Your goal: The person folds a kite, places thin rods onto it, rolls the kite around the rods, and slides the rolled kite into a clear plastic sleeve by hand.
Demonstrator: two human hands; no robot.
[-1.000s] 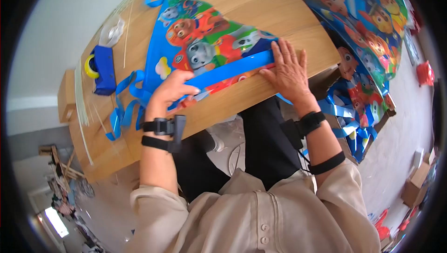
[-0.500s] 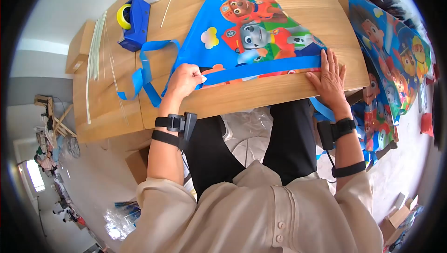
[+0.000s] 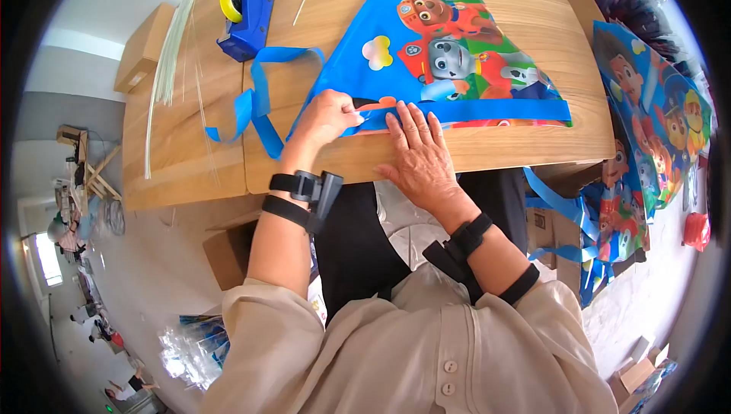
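A triangular printed kite sheet (image 3: 464, 56), blue with cartoon dogs, lies flat on the wooden table. Along its near edge runs a blue fabric band (image 3: 510, 111). My left hand (image 3: 327, 118) is closed at the band's left end, thumb and forefinger pinching its edge; a small shiny bit shows at the fingertips. Close by, my right hand (image 3: 419, 147) lies open on the band, fingers stretched out and palm toward the table edge. A loose blue ribbon (image 3: 263, 102) curls across the table left of the sheet.
A blue tape dispenser (image 3: 255, 18) with yellow tape stands at the back left. Thin pale rods (image 3: 169, 52) lie on the table (image 3: 221, 163) beside a cardboard box (image 3: 145, 48). More printed sheets (image 3: 655, 109) hang at the right.
My right hand has slid left along the band, from its right end to near my left hand. My left hand stays pinching at the left end. The view has shifted slightly.
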